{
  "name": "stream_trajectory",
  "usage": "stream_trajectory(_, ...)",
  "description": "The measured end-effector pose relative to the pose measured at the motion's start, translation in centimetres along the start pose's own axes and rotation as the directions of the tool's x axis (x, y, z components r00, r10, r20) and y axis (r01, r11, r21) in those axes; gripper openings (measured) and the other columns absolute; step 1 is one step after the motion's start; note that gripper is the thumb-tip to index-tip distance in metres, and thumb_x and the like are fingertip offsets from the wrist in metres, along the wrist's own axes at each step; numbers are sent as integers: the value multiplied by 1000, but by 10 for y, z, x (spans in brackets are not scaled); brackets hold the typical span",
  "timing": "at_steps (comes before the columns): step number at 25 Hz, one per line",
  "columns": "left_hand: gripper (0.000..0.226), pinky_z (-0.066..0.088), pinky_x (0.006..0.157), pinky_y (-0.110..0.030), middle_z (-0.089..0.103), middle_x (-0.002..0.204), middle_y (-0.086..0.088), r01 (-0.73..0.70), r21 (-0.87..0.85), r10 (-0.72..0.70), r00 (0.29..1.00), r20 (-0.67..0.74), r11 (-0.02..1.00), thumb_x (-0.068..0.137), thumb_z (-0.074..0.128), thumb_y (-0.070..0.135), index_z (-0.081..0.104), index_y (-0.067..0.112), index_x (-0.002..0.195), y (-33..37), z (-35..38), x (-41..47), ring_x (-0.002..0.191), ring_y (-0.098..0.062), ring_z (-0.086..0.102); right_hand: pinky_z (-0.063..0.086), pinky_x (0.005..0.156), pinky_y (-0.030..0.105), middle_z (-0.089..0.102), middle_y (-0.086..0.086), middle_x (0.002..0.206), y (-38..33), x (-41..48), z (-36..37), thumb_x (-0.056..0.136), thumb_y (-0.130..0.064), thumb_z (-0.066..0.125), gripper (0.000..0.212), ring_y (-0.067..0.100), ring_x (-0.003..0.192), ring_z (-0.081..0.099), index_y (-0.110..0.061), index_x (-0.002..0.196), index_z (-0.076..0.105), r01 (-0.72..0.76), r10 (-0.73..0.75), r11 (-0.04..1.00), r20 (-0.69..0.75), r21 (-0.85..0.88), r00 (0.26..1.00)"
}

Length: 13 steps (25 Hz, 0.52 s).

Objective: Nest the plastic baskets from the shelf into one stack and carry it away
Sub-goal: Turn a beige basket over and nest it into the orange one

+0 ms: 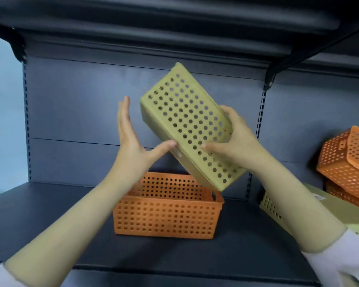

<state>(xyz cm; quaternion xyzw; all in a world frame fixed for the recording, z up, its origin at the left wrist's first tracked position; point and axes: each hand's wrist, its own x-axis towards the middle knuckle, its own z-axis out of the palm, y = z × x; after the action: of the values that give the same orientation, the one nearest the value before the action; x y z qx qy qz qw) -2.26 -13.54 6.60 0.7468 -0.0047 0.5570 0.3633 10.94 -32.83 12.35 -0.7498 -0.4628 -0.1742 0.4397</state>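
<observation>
Green plastic fills the space between my hands: the green basket (pixel 192 129) is tilted in the air, its perforated underside facing me. My right hand (pixel 234 139) grips its near-right end, while my left hand (pixel 131 139) is spread, only the thumb touching the lower edge. Below both hands, the orange basket (pixel 168 206) sits upright on the shelf (pixel 50 214), mouth open. With one real grip, I judge the green one could twist loose as I turn it, or drop in crooked and jam on the orange rim. More baskets (pixel 348 168) lie well off to my right.
</observation>
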Motion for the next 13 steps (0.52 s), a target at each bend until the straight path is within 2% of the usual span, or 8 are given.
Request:
stream_trajectory(2, 120, 14, 122, -44, -4, 158, 25, -30, 36, 30, 1000, -3, 999, 67, 73, 68, -6, 40, 153, -12, -21, 9, 152, -8, 4, 30, 109, 40, 45, -7, 130, -1, 0, 22, 69, -41, 82, 94, 20, 129, 42, -38, 146, 29, 81, -83, 951, 8, -298, 997)
stream_trajectory(5, 111, 30, 117, -37, 13, 161, 12, 6, 23, -9, 996, 94, 1000, 75, 79, 42, 0, 45, 152, -37, -44, 10, 145, -9, 27, 27, 101, 35, 47, -2, 129, -2, -2, 56, 72, -45, 79, 93, 21, 125, 42, -34, 149, 28, 214, -212, 827, 64, -519, 975)
stream_trajectory(7, 110, 31, 117, -36, 15, 156, 17, -19, 90, 9, 993, 118, 996, 76, 82, 29, 1, 53, 146, -58, -56, 8, 144, -7, 28, 27, 98, 34, 48, -3, 129, 2, -3, 74, 72, -45, 79, 91, 21, 124, 42, -32, 148, 31, 277, -259, 770, 114, -575, 959)
stream_trajectory(9, 105, 21, 115, -18, 14, 157, 14, -47, 166, 21, 988, 154, 985, 76, 83, 25, 9, 51, 145, -76, -61, 5, 143, 0, 20, 26, 96, 32, 49, -6, 131, 8, -6, 86, 71, -45, 80, 89, 18, 124, 42, -33, 145, 34, 326, -285, 742, 166, -586, 944)
stream_trajectory(11, 85, 14, 103, 0, 15, 161, 5, -44, 204, 2, 980, 200, 978, 76, 82, 24, 28, 50, 135, -90, -62, 1, 138, 7, 19, 23, 95, 28, 50, -7, 132, 15, -9, 94, 71, -45, 80, 87, 16, 125, 42, -33, 144, 36, 345, -282, 734, 200, -585, 938)
stream_trajectory(13, 67, 13, 98, 6, 21, 158, 3, -36, 191, -5, 978, 209, 981, 75, 82, 24, 39, 46, 122, -102, -61, -3, 136, 5, 23, 23, 96, 28, 52, -9, 129, 20, -12, 100, 74, -42, 79, 81, 15, 123, 43, -34, 143, 38, 342, -262, 737, 220, -583, 940)
